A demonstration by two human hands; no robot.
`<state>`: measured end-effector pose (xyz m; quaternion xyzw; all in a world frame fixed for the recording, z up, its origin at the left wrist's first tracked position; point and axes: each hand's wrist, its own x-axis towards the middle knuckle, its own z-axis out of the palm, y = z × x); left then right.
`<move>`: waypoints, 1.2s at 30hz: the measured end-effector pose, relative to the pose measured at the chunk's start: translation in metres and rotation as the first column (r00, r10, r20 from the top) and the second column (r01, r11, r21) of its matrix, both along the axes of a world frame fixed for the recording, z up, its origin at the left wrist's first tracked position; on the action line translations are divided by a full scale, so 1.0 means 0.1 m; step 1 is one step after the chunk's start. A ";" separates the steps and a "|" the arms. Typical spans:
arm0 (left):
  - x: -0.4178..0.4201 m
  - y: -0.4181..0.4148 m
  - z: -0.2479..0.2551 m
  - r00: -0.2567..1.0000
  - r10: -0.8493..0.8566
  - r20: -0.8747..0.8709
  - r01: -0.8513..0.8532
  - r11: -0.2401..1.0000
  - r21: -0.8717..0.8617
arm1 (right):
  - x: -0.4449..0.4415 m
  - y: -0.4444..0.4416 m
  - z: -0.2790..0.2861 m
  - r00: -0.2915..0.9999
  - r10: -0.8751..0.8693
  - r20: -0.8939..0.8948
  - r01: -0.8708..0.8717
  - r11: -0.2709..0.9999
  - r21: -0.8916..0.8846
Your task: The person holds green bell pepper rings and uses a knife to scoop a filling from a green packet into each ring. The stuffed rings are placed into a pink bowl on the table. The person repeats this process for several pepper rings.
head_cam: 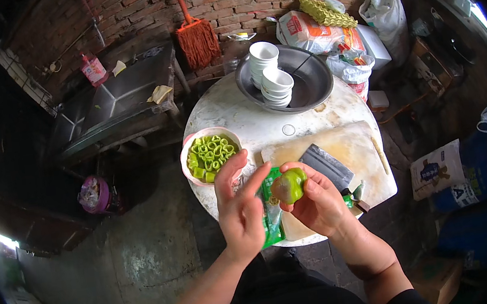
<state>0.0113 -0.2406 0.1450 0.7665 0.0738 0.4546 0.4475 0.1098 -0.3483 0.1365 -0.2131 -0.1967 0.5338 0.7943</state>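
Note:
My right hand (324, 206) grips a green pepper (296, 185) between the thumb and fingers, and a dull, brownish patch shows on the pepper's left side. Beside it, my left hand (243, 217) is raised with its fingers apart, holding nothing. Beyond the left fingers, a pink-rimmed white bowl (185, 162) contains cut green pepper rings (214, 152). Under the hands lies a green plastic packet (275, 229), partly covered by them. A cleaver (324, 165) rests on the worn cutting board (359, 139), its handle end partly hidden near some green scraps (357, 192).
A large metal basin (314, 85) with stacked white bowls (276, 80) stands at the back of the round table (220, 105). Left are a metal sink (123, 89) and a mop (197, 42). Sacks (306, 32) lean against the brick wall; a purple bin (95, 196) stands on the floor.

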 end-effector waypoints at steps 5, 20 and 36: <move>-0.02 0.00 -0.03 0.994 0.099 -0.044 -0.081 0.947 0.312 | -0.04 0.07 0.02 0.996 -0.087 0.006 0.087 0.996 -0.009; -0.01 0.04 0.18 0.477 -0.448 0.756 0.828 -0.058 -0.557 | -0.02 0.07 0.06 0.984 -0.166 -0.061 0.167 0.986 0.015; -0.05 0.01 0.03 0.810 -0.443 0.384 0.542 0.318 -0.778 | 0.00 0.04 0.24 0.475 -0.340 0.812 0.466 0.879 0.096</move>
